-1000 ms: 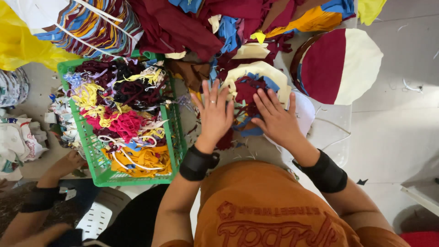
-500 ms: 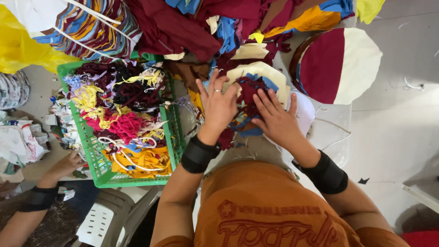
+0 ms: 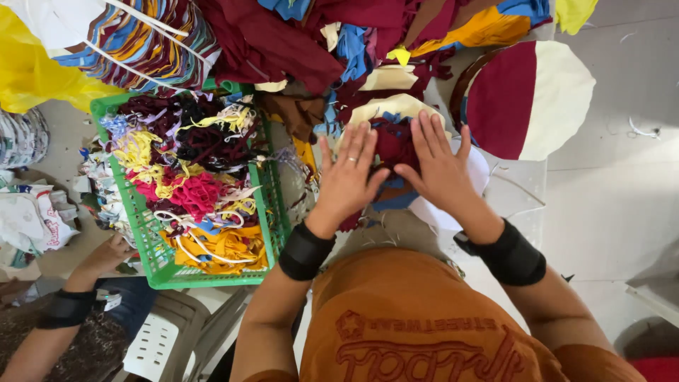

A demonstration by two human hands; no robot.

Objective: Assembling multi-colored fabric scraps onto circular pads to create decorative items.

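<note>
My left hand [image 3: 346,180] and my right hand [image 3: 440,166] lie flat, fingers spread, side by side on a small stack of cut fabric pieces [image 3: 393,145] in maroon, blue and cream. Both palms press down on the stack; neither hand grips anything. A ring sits on one finger of the left hand. Each wrist carries a black band. I wear an orange shirt [image 3: 417,325].
A green plastic basket [image 3: 152,251] full of coloured fabric strips stands to the left. A heap of maroon, blue and yellow cloth [image 3: 283,42] lies beyond the stack. Round maroon-and-cream pieces [image 3: 530,99] are at the right. Another person's hand [image 3: 106,255] rests by the basket, beside a white plastic chair [image 3: 159,339].
Both my hands have drawn closer together and flattened on the fabric stack. The other person's hand at the lower left has shifted slightly.
</note>
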